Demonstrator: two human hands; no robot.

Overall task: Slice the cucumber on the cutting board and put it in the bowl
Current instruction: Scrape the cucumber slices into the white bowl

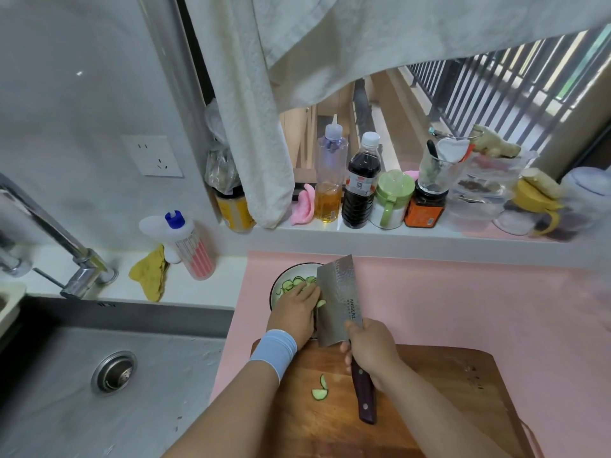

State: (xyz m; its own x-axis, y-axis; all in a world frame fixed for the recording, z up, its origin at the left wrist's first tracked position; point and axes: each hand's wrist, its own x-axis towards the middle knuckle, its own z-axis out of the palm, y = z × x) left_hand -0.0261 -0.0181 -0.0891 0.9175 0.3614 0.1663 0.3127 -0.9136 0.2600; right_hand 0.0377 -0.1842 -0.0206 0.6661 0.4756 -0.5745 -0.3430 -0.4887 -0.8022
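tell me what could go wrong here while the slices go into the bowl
1. The left hand sits right against the knife blade held over the bowl; a slip could cut the fingers.
2. A loose slice hangs at the blade's edge and might fall outside the bowl.
3. Two slices lie on the cutting board and could be left behind.

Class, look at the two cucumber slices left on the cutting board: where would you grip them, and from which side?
Best pinch the cucumber slices by their edges, rind against straight cut, from above: they are thin half-moons lying low on the cutting board.
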